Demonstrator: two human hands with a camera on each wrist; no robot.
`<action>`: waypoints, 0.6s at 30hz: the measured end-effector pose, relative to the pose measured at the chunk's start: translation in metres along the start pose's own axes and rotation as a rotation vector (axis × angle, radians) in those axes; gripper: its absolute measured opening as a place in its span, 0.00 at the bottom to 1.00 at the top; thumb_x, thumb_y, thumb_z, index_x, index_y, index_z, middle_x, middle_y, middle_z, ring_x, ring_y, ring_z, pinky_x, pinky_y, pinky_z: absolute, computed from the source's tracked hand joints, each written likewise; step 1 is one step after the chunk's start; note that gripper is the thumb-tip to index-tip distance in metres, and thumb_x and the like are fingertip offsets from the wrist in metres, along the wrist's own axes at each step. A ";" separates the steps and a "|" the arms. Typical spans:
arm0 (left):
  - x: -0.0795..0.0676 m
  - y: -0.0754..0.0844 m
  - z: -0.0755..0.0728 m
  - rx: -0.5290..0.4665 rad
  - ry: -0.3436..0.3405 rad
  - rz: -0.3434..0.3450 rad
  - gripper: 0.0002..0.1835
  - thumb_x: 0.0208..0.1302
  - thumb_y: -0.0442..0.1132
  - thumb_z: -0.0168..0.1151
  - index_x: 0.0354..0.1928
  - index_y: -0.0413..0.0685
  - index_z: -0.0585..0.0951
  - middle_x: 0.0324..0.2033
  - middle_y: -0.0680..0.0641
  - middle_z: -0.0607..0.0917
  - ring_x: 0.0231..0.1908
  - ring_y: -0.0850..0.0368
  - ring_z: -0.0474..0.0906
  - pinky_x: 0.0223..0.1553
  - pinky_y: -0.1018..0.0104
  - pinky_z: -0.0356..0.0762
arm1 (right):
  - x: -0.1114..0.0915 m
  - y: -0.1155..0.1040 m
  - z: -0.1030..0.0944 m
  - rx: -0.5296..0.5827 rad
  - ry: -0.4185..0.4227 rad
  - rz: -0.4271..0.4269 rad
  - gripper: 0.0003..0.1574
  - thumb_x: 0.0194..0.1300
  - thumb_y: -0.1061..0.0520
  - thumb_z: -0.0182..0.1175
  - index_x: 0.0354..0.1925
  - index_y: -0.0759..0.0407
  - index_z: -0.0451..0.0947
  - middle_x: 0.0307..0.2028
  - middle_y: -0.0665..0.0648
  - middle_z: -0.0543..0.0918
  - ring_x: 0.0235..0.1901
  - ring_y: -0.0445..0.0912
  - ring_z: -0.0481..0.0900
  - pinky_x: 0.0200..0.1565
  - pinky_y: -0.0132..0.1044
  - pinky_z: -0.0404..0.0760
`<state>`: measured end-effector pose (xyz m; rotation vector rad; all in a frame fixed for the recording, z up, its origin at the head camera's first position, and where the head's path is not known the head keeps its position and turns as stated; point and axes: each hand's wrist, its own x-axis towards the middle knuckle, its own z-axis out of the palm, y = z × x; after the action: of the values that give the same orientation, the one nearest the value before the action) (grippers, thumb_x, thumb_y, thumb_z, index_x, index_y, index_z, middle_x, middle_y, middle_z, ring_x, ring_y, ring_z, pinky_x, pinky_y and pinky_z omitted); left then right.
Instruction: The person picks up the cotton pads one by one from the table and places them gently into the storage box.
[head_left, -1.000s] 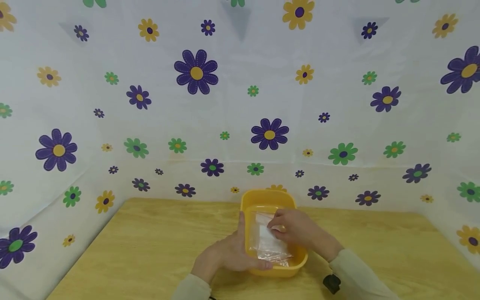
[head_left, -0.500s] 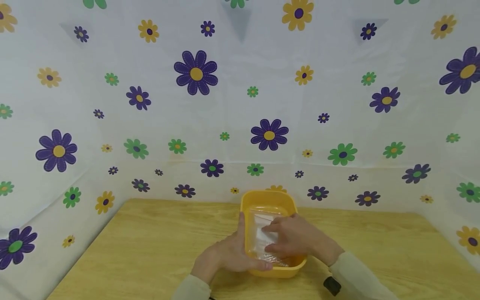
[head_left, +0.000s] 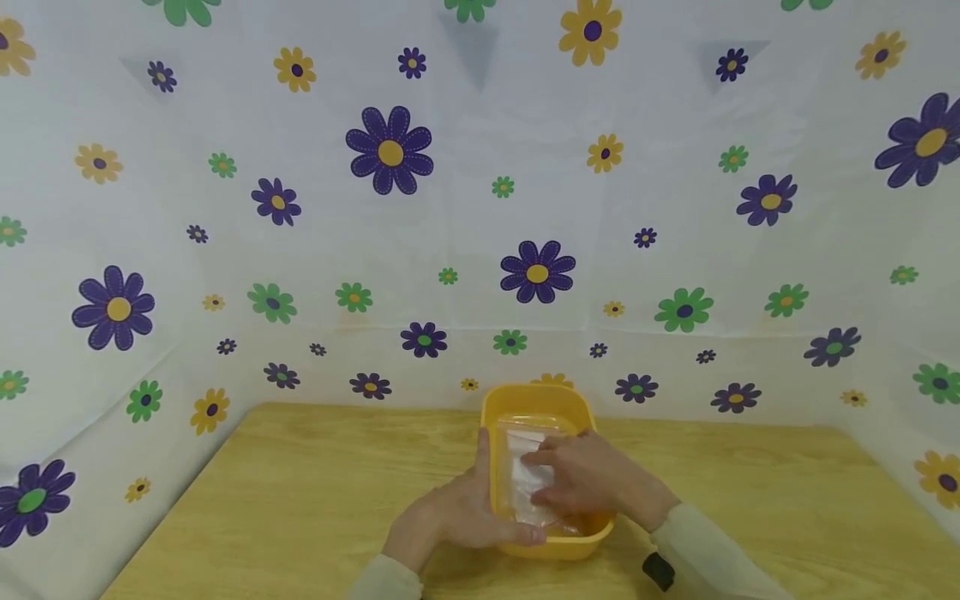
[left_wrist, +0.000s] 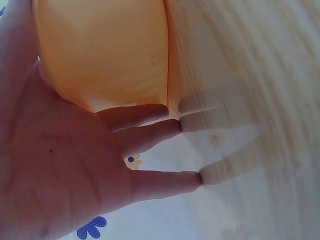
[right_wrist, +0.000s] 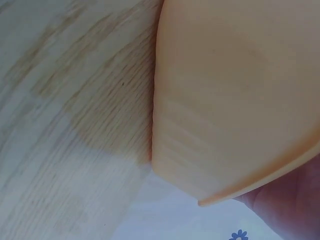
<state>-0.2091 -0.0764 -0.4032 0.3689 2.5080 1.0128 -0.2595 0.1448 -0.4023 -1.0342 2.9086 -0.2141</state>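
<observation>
A yellow plastic tub [head_left: 555,547] stands on the wooden table. Clear plastic bags [head_left: 521,475], with something white in or among them, lie flat inside it. My left hand [head_left: 457,508] cups the tub's near left corner, thumb along the front rim and index finger up the left side. In the left wrist view, three straight fingers of the left hand [left_wrist: 60,155] reach down to the tabletop beside the tub wall. My right hand [head_left: 581,471] reaches over the right rim, its fingers and thumb spread apart on the bags. The right wrist view shows mostly the tub's outer wall [right_wrist: 225,100].
The wooden tabletop [head_left: 337,475] extends to both sides of the tub. Close behind the tub hangs a white flower-print sheet [head_left: 450,208], which also runs along the left and right. A small black device [head_left: 658,571] sits at the right sleeve.
The right hand's fingers, drawn together over the bags a second ago, have spread and moved slightly toward me. The bags' near edge has shifted. The left hand has held its place.
</observation>
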 end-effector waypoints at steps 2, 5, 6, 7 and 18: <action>0.000 0.000 0.000 0.004 0.004 0.007 0.81 0.46 0.73 0.74 0.80 0.54 0.22 0.79 0.35 0.57 0.74 0.34 0.63 0.73 0.33 0.62 | 0.000 0.001 0.000 -0.015 0.024 -0.011 0.30 0.63 0.37 0.70 0.61 0.43 0.83 0.53 0.51 0.88 0.35 0.38 0.80 0.57 0.56 0.82; -0.001 0.000 -0.001 0.013 0.007 0.013 0.81 0.46 0.74 0.74 0.79 0.54 0.21 0.79 0.35 0.57 0.75 0.34 0.63 0.73 0.33 0.63 | 0.000 0.001 -0.001 -0.044 0.061 -0.027 0.30 0.63 0.37 0.70 0.61 0.44 0.83 0.54 0.51 0.87 0.37 0.40 0.83 0.56 0.54 0.83; 0.000 0.000 -0.001 0.018 0.007 0.014 0.81 0.46 0.74 0.74 0.79 0.54 0.21 0.79 0.35 0.57 0.75 0.34 0.63 0.73 0.33 0.63 | 0.000 0.001 -0.001 -0.057 0.072 -0.036 0.30 0.64 0.38 0.70 0.61 0.44 0.83 0.54 0.52 0.87 0.38 0.41 0.84 0.55 0.54 0.83; 0.000 0.001 -0.001 0.023 0.008 0.013 0.81 0.46 0.74 0.74 0.79 0.54 0.21 0.79 0.35 0.58 0.75 0.34 0.63 0.73 0.33 0.63 | 0.000 0.001 -0.001 -0.071 0.082 -0.043 0.30 0.64 0.38 0.70 0.61 0.45 0.83 0.54 0.52 0.87 0.38 0.42 0.85 0.55 0.54 0.83; 0.001 0.002 -0.006 0.004 0.003 0.048 0.81 0.48 0.71 0.74 0.79 0.52 0.20 0.80 0.34 0.54 0.75 0.35 0.62 0.74 0.35 0.62 | -0.003 0.005 -0.011 -0.133 0.135 -0.098 0.29 0.65 0.37 0.68 0.60 0.45 0.84 0.52 0.53 0.88 0.44 0.46 0.86 0.47 0.48 0.86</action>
<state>-0.2124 -0.0781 -0.3985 0.4310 2.5147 1.0275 -0.2613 0.1517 -0.3926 -1.2299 3.0308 -0.0980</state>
